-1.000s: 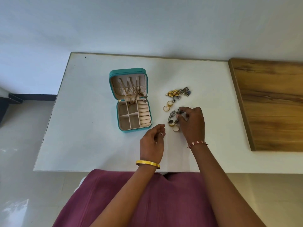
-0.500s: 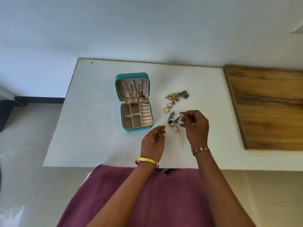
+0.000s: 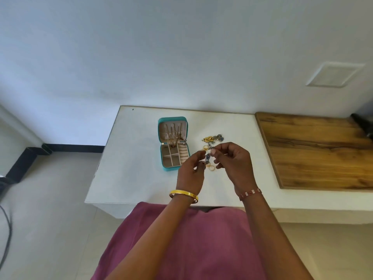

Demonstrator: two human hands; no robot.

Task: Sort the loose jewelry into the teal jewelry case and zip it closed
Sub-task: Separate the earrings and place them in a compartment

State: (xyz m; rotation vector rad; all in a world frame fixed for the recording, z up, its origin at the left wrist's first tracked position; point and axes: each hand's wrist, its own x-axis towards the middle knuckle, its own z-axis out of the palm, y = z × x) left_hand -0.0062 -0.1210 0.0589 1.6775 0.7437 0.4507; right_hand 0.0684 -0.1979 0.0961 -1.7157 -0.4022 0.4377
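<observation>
The teal jewelry case [image 3: 163, 167] lies open on the white table [image 3: 133, 162], lid up with chains hanging in it and beige compartments below. Right of it lies a loose heap of gold and dark jewelry [image 3: 213, 138], and gold rings [image 3: 211, 168] lie nearer me. My right hand [image 3: 234, 162] is raised above the table and pinches a small dark silver earring [image 3: 211, 147] between thumb and fingers. My left hand [image 3: 190, 172] is lifted beside it, fingertips curled toward another dark piece [image 3: 207, 158]; whether they touch it is unclear.
A wooden board [image 3: 314, 150] covers the right side of the table. A dark object [image 3: 361, 124] lies at its far right. The wall stands directly behind the table. My lap in maroon cloth [image 3: 191, 239] is against the front edge.
My right hand lifted the small earring off the table and brought it up. My left hand rose from the table to meet it. The camera tilted up, showing more wall.
</observation>
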